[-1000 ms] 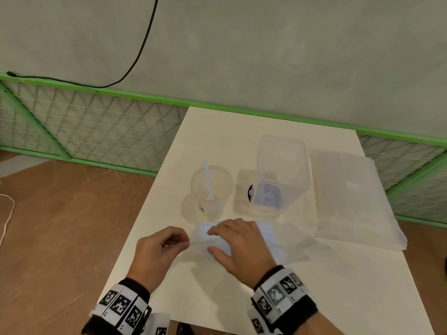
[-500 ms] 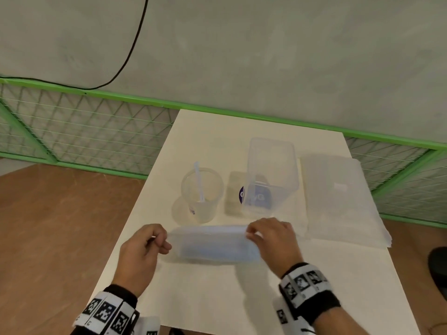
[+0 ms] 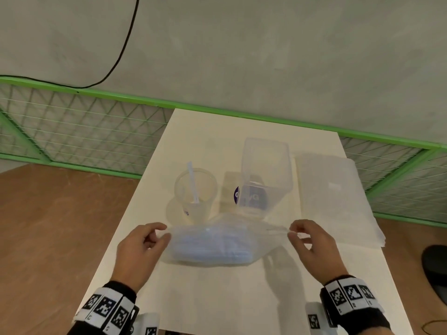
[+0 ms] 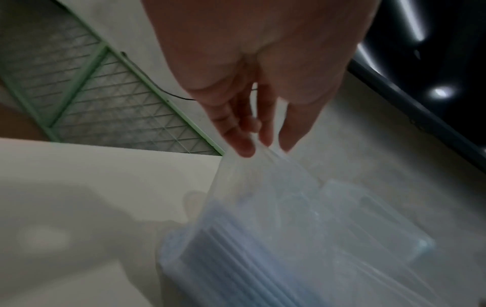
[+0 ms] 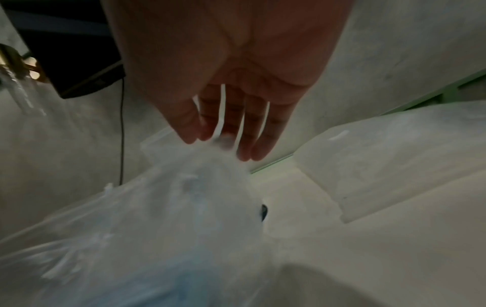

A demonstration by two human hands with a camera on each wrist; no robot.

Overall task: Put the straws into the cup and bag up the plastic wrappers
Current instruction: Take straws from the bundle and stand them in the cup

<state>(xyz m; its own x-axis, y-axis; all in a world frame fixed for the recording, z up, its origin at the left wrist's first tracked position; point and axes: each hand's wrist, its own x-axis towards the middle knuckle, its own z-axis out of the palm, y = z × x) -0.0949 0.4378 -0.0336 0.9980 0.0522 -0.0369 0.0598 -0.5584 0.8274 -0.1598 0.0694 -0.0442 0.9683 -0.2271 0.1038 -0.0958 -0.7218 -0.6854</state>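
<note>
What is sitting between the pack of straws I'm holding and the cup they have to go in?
Nothing visible. The pack of straws, pinched at its ends by the left hand and right hand, lies just in front of the cup, which already holds one straw. The clear container stands beside the cup.

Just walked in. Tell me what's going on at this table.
A person is holding a clear plastic bag of straws stretched between both hands just above the white table. The left hand pinches one end and the right hand pinches the other. Behind it stands a clear cup with one straw in it, and beside that a clear plastic container. A stack of plastic bags lies to the right. Most straws are not yet in the cup.
</note>
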